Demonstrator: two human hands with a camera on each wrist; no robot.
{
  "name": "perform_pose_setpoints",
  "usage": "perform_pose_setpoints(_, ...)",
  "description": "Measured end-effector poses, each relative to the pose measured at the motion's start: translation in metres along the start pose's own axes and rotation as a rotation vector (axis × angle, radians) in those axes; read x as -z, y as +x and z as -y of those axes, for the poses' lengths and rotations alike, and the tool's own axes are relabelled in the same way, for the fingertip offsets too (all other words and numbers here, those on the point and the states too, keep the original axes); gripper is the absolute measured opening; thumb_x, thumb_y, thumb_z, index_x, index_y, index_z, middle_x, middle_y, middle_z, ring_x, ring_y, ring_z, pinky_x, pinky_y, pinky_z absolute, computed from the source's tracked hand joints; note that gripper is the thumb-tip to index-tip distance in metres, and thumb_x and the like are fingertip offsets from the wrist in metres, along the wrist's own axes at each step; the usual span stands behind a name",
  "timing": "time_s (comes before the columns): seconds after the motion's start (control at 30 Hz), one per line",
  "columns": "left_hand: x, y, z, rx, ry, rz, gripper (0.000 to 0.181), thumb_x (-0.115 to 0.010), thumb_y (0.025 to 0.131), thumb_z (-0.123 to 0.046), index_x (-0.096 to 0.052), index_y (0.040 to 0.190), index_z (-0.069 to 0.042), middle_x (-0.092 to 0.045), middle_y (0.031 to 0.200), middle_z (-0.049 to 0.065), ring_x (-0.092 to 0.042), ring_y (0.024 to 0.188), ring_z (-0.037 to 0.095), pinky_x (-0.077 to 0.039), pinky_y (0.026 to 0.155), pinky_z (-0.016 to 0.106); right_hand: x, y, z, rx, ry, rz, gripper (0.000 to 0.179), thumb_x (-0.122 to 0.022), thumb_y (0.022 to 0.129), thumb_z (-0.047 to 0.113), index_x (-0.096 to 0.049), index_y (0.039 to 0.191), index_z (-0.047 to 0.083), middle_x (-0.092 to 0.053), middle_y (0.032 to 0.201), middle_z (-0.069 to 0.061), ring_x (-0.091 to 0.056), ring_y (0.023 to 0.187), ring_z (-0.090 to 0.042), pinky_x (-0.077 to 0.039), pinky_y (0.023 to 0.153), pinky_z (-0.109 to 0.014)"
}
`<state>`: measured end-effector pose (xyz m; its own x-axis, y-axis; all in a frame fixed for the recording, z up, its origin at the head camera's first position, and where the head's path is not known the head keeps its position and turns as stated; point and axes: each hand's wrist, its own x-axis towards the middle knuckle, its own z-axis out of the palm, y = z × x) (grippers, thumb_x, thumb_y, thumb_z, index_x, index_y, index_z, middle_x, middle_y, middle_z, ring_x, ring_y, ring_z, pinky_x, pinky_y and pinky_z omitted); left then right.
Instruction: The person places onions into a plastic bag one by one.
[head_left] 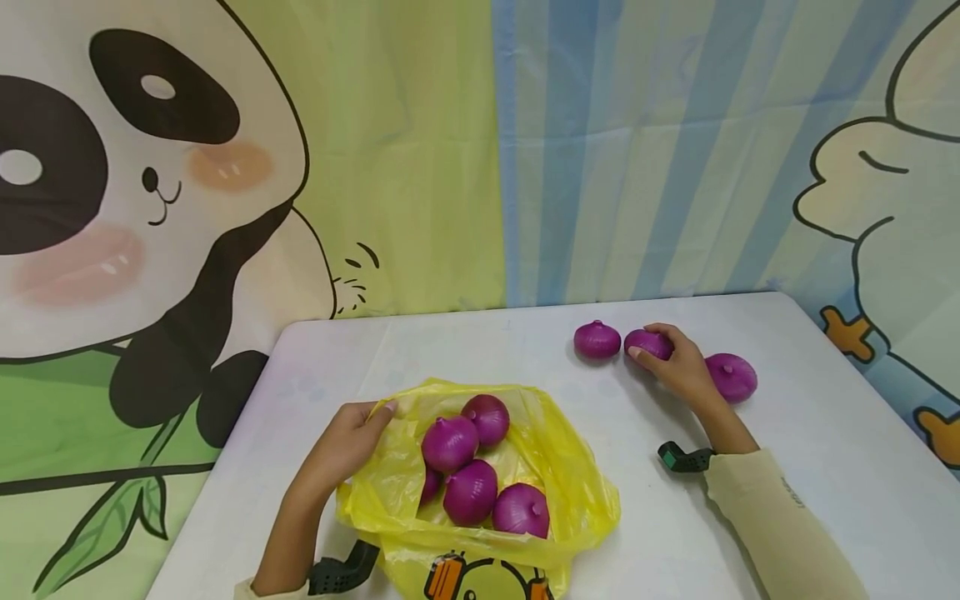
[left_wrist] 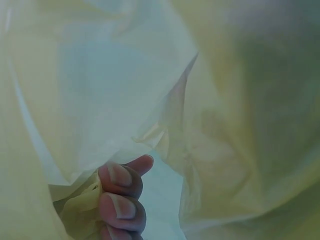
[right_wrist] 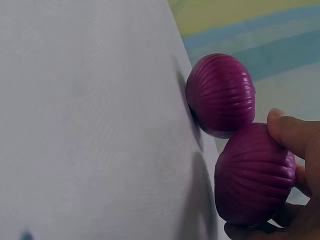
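My left hand (head_left: 347, 447) grips the left rim of a yellow plastic bag (head_left: 585, 492), whose mouth gapes upward. Inside the bag lie several purple onions (head_left: 471, 493). In the left wrist view the curled fingers (left_wrist: 122, 202) pinch the bag's thin film. Over at the right, my right hand (head_left: 686, 367) holds a purple onion (head_left: 647, 342) between thumb and fingers; the right wrist view shows this onion (right_wrist: 255, 175) tilted against its neighbour. That other onion (head_left: 597, 340) sits just to the left, and a third onion (head_left: 733, 377) lies beyond the hand's right side.
Everything rests on a white table (head_left: 465, 350). A cloth backdrop (head_left: 420, 167) with a printed panda hangs behind its far edge. Black wrist devices are worn on the left wrist (head_left: 345, 568) and the right wrist (head_left: 686, 457).
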<state>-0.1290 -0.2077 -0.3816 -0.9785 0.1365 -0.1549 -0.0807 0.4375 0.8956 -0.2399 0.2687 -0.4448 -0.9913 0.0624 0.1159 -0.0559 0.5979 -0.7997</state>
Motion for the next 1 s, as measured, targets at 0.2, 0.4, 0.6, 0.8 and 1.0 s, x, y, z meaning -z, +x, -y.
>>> perform_pose_setpoints(0.2, 0.0, 0.0, 0.001, 0.005, 0.0, -0.001, 0.044, -0.048, 0.103, -0.038, -0.065, 0.089, 0.0, -0.056, 0.064, 0.01, -0.058, 0.055, 0.024, -0.053, 0.052, 0.037, 0.003, 0.0, 0.013, 0.029, 0.021, -0.039, 0.063, -0.068, 0.092, 0.038, -0.044, 0.139, 0.004, -0.042, 0.139, -0.028, -0.044, 0.121, -0.046, -0.041, 0.096, -0.06)
perform_pose_setpoints(0.4, 0.0, 0.0, 0.001, 0.0, 0.002, 0.001, 0.045, -0.048, 0.102, -0.04, -0.066, 0.091, 0.0, -0.055, 0.064, 0.009, -0.058, 0.055, 0.024, -0.052, 0.051, 0.037, 0.006, -0.004, 0.032, 0.09, 0.106, -0.037, 0.062, -0.068, 0.092, 0.038, -0.044, 0.14, 0.007, -0.046, 0.137, -0.022, -0.046, 0.119, -0.04, -0.046, 0.092, -0.056)
perform_pose_setpoints(0.6, 0.001, 0.0, 0.001, 0.002, 0.009, 0.0, 0.044, -0.048, 0.102, -0.04, -0.066, 0.092, -0.001, -0.055, 0.064, 0.009, -0.058, 0.055, 0.024, -0.052, 0.052, 0.037, 0.007, -0.01, 0.052, 0.138, 0.172, -0.029, 0.061, -0.069, 0.091, 0.037, -0.045, 0.141, 0.01, -0.049, 0.137, -0.017, -0.045, 0.126, -0.035, -0.047, 0.093, -0.046)
perform_pose_setpoints(0.8, 0.0, -0.001, 0.0, 0.002, -0.009, 0.006, 0.045, -0.049, 0.102, -0.04, -0.067, 0.092, 0.0, -0.057, 0.065, 0.011, -0.059, 0.056, 0.025, -0.053, 0.052, 0.038, 0.009, -0.018, 0.073, 0.222, 0.269, 0.014, 0.054, -0.069, 0.093, 0.025, -0.048, 0.139, 0.007, -0.051, 0.135, -0.017, -0.047, 0.123, -0.033, -0.051, 0.082, -0.023)
perform_pose_setpoints(1.0, 0.001, -0.002, -0.002, -0.001, -0.03, 0.012, 0.045, -0.049, 0.102, -0.04, -0.067, 0.096, 0.0, -0.058, 0.066, 0.01, -0.06, 0.056, 0.025, -0.054, 0.052, 0.038, 0.007, -0.025, 0.09, 0.294, 0.351, 0.049, 0.049, -0.07, 0.092, 0.016, -0.051, 0.136, 0.006, -0.052, 0.132, -0.012, -0.049, 0.12, -0.024, -0.051, 0.082, -0.021)
